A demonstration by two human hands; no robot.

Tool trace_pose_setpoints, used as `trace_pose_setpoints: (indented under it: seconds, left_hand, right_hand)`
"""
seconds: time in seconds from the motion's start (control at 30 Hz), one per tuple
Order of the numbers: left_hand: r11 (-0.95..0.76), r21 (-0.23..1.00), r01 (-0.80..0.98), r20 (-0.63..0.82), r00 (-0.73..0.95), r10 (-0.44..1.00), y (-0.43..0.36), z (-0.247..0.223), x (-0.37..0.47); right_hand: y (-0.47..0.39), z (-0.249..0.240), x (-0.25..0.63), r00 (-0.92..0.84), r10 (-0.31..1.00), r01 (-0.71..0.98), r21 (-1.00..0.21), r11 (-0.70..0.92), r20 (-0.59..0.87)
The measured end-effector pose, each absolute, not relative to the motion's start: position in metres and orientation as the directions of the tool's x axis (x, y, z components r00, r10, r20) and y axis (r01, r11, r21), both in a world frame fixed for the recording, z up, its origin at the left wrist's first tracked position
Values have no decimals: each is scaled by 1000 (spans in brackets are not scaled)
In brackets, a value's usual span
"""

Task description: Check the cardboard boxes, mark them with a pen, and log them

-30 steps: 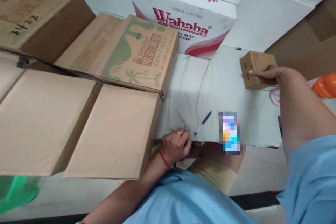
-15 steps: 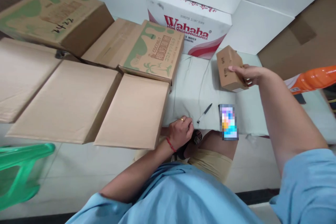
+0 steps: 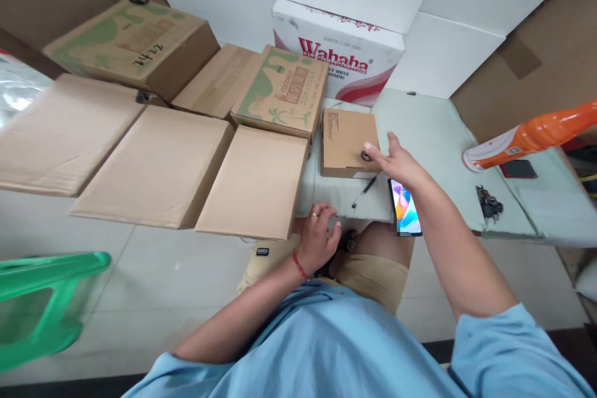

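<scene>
A small brown cardboard box (image 3: 349,137) lies flat on the pale tabletop, close beside a green-printed coconut carton (image 3: 286,90). Over its right side my right hand (image 3: 396,158) is open, thumb and fingers spread. The thumb tip is by a dark round mark (image 3: 367,155) on the box; whether it touches I cannot tell. My left hand (image 3: 319,236), with a ring and red bracelet, hovers at the table's front edge, fingers loosely bent and apart, holding nothing. Between the hands a black pen (image 3: 364,191) lies in front of the box. A lit phone (image 3: 405,208) rests beside my right forearm.
Several plain brown cartons (image 3: 254,183) fill the left side. A white Wahaba-lettered carton (image 3: 342,53) stands at the back. To the right are an orange bottle (image 3: 527,137), keys (image 3: 489,204) and a dark phone-like object (image 3: 518,169). A green plastic stool (image 3: 56,289) stands at lower left.
The small box has moved left from my right hand's grip and now lies flat beside the coconut carton. My right hand has let go and spread. My left fingers have loosened; the view has shifted.
</scene>
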State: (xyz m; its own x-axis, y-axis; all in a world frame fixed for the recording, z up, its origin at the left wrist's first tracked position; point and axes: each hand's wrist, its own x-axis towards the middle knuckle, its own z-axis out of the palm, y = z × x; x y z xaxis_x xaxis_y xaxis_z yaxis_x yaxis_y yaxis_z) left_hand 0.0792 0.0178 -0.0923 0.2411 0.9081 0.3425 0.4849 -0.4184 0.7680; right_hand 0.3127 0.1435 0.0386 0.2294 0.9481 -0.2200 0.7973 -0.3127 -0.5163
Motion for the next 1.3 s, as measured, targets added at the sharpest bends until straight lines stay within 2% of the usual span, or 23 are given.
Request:
trace_pose_setpoints:
  seconds: [0.07, 0.17, 0.27, 0.4, 0.63, 0.8, 0.87, 0.97, 1.03, 1.17, 1.3]
  left_hand:
    - [-450, 748, 487, 385, 233, 893, 19, -86, 78]
    - [-491, 713, 500, 446, 216, 868, 28, -78, 81]
    - [-517, 689, 508, 489, 200, 849, 44, -69, 90]
    - [-514, 652, 558, 503, 190, 843, 71, -56, 113]
    - [-306, 610, 731, 321, 125, 939, 105, -52, 134]
    - [-372, 591, 716, 343, 194, 919, 107, -66, 128]
    - [-408, 576, 709, 367, 221, 903, 106, -70, 127]
    - [-438, 558, 704, 386, 247, 889, 104, -74, 126]
    - [-458, 541, 705, 402, 261, 878, 101, -76, 125]
    - [-504, 499, 705, 440, 295, 848, 90, -80, 122]
    - [-510, 506, 696, 423, 315, 850, 76, -82, 119]
  right_hand:
    - [111, 29, 328, 368, 912, 787, -461, -410, -182]
    - [59, 7, 349, 505, 859, 812, -291, -506, -82]
    - [20, -16, 355, 550, 825, 811, -156, -565, -130]
    - [0, -30, 349, 589, 789, 794, -57, -605, -178]
    - [8, -24, 387, 635, 754, 756, -69, -651, -167]
    - [24, -13, 421, 731, 675, 672, -62, -738, -102]
    - [32, -10, 408, 703, 709, 707, -51, -706, -57]
    - [43, -12, 362, 523, 839, 838, -92, -538, -148]
    - [51, -18, 326, 435, 868, 872, -127, -472, -239]
    - [66, -27, 286, 390, 866, 887, -127, -445, -314]
    - [69, -23, 296, 405, 839, 885, -76, -460, -364]
